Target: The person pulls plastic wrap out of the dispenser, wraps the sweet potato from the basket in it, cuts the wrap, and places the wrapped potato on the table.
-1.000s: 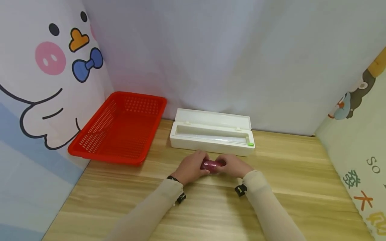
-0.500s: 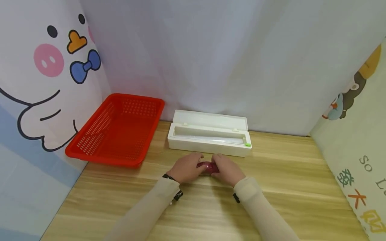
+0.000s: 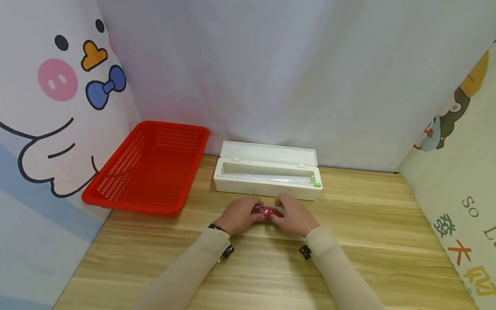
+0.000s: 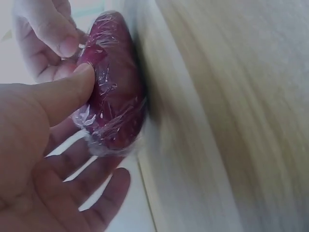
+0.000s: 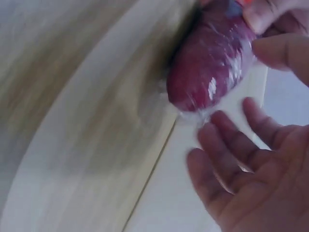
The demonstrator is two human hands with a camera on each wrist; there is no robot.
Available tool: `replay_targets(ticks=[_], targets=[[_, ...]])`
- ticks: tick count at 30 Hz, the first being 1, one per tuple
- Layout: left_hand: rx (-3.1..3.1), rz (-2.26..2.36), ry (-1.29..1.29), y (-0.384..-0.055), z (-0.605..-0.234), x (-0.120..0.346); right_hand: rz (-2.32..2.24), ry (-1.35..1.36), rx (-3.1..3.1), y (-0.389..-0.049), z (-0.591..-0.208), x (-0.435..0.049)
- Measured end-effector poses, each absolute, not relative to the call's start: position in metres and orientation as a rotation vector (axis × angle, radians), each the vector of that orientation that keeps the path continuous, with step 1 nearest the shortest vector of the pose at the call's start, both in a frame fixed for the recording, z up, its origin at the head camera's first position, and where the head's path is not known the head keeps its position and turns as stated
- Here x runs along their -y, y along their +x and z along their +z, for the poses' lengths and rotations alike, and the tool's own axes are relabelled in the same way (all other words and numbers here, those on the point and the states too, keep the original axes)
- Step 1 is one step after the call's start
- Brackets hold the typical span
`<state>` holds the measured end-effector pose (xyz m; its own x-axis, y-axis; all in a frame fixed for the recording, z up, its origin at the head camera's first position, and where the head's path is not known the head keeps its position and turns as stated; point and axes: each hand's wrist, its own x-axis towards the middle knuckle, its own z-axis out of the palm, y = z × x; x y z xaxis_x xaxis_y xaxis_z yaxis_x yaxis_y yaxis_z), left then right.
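Observation:
A reddish-purple, elongated vegetable (image 3: 266, 212), likely a sweet potato, lies just above or on the wooden table, wrapped in clear cling film. My left hand (image 3: 238, 214) holds its left end. In the left wrist view the left thumb (image 4: 72, 92) presses the near side, with fingers behind and below the film. My right hand (image 3: 296, 215) is at the other end. Its thumb (image 5: 277, 50) is against the film in the right wrist view, while its other fingers (image 5: 222, 154) are spread loosely, apart from the vegetable. Loose film stands out at the ends.
Behind the hands is a white cling film box (image 3: 267, 188), its lid (image 3: 268, 153) raised and a film roll inside. A red plastic basket (image 3: 133, 206) stands to the left. White cloth (image 3: 271, 73) hangs behind the table (image 3: 368, 224), with printed panels on both sides.
Both hands stay around the wrapped vegetable and shift slightly left in view with the scene. The right hand's fingers closed nearer over the end, then drew back, baring more of it.

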<state>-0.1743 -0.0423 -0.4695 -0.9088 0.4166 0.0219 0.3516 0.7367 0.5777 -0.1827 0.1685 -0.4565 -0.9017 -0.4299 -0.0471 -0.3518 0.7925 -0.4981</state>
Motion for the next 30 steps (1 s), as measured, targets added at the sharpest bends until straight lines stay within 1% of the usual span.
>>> replay_targets(ticks=[8,16,20,25,30], targets=[[-2.972,0.884,0.769,-0.175,-0.475,0.039,-0.751,-0.556,-2.789,-0.185,-0.459,-0.175],[-3.017,0.751,0.741,-0.173,-0.476,0.034,-0.634,-0.672,-2.898,-0.185,-0.462,-0.163],[-3.002,0.722,0.734,-0.171,-0.477,0.035,-0.652,-0.665,-2.912,-0.182,-0.464,-0.162],[-2.974,0.836,0.711,-0.173,-0.477,0.04,-0.764,-0.634,-2.893,-0.182,-0.461,-0.167],[-2.93,0.976,0.622,-0.175,-0.475,0.047,-0.828,-0.584,-2.859,-0.183,-0.454,-0.178]])
